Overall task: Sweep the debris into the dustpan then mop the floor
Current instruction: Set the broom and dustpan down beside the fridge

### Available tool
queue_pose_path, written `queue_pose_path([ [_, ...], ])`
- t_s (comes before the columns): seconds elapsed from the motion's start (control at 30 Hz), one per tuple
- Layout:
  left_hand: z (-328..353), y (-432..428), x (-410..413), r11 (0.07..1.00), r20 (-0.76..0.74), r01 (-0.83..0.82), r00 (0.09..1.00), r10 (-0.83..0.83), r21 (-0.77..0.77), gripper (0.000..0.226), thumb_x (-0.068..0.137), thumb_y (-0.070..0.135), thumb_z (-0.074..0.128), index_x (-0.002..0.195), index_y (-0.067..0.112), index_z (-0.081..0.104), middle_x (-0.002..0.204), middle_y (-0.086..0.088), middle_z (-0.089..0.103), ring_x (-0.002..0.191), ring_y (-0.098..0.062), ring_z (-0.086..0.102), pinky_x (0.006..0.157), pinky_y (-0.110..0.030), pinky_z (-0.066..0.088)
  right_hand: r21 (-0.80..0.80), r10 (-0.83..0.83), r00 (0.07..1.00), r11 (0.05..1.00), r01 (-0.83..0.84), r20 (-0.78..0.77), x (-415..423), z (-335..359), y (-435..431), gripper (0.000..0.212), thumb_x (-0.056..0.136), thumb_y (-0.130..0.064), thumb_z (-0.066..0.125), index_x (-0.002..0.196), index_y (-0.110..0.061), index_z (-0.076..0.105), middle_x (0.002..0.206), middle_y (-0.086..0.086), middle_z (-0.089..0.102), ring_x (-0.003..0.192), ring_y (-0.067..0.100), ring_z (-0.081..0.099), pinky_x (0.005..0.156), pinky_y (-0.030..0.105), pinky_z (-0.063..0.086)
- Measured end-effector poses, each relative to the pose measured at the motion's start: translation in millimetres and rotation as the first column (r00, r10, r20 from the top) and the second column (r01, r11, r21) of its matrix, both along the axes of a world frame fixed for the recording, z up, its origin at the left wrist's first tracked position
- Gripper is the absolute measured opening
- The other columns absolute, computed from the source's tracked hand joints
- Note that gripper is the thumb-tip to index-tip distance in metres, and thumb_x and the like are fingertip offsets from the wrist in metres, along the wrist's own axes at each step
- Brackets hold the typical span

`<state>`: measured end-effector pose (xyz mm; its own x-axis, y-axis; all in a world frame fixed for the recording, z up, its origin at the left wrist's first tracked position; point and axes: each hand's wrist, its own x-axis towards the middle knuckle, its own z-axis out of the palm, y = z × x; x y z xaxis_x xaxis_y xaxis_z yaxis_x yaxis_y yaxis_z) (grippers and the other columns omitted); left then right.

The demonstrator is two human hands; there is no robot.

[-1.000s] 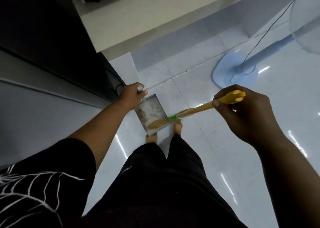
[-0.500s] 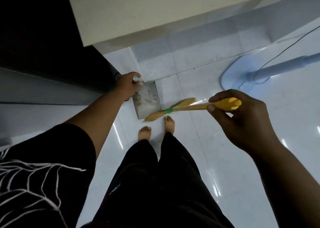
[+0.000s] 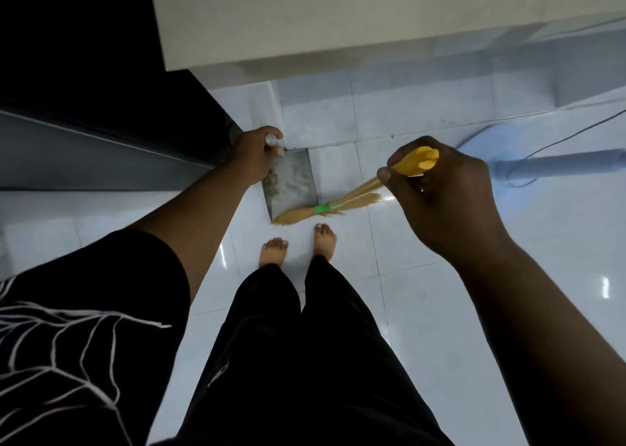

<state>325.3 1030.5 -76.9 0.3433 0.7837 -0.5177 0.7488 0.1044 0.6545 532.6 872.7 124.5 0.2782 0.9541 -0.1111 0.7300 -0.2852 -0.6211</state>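
Note:
A grey metal dustpan lies on the white tiled floor, with dust and debris inside it. My left hand grips its handle at the far end. A straw broom with a green band and a yellow handle end is held by my right hand. The bristle tips lie at the dustpan's near lip, just ahead of my bare feet.
A dark cabinet stands at the left and a beige wall block at the top. A fan's blue base and pole with its cable sit at the right. Open tiles lie to the right of my legs.
The view has tilted further down. The broom head has moved off the pan's inside to its near lip. My left hand has kept its hold on the handle.

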Motion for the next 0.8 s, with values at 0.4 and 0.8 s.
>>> queue_pose_path([
  [0.4,-3.1,10.6,5.4,0.998,-0.068,0.043,0.997,-0.04,0.036,0.031,0.093,0.015,0.062,0.123,0.01,0.062,0.126,-0.012,0.063,0.117,-0.028,0.058,0.102,-0.032,0.045,-0.129,0.059,0.998,0.99,-0.058,-0.002,-27.6,-83.0,105.8,0.03,0.09,-0.033,0.067,0.091,-0.004,0.065,0.082,0.009,0.069,0.078,0.022,0.064,0.074,0.025,0.043],
  [0.8,-2.2,-8.6,4.7,1.0,-0.091,-0.017,0.996,0.016,-0.015,0.028,0.089,0.026,0.066,0.116,0.026,0.058,0.108,0.005,0.059,0.112,-0.019,0.057,0.083,-0.015,0.033,-0.167,-0.011,0.999,0.986,0.004,-0.045,-43.1,-118.4,155.3,0.029,0.095,-0.035,0.058,0.079,-0.013,0.049,0.064,-0.007,0.047,0.069,0.016,0.047,0.058,0.019,0.023],
])
